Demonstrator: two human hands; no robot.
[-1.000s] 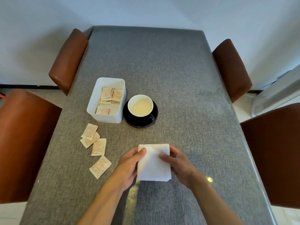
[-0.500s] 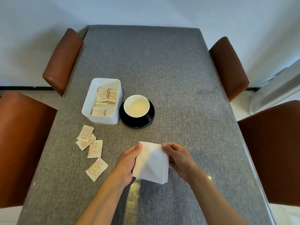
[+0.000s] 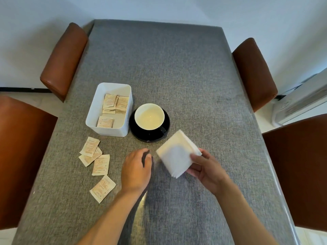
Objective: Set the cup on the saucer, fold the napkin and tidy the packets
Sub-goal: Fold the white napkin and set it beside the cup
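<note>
— So, what has hold of the folded white napkin (image 3: pixel 177 153)?
— The right hand (image 3: pixel 208 169) pinches its right corner, thumb on top, fingers beneath, the napkin turned cornerwise just off the grey table (image 3: pixel 177 68).
— And the left hand (image 3: pixel 136 169)?
— Just left of the napkin, apart from it, fingers loosely curled, holding nothing.
— Beyond the grip?
— Just past the napkin's far corner a cream cup (image 3: pixel 149 116) stands on a black saucer (image 3: pixel 138 133). Left of that, touching the saucer, a white box (image 3: pixel 108 130) holds sachets. Four loose sachets (image 3: pixel 100 164) lie left of the idle hand.
</note>
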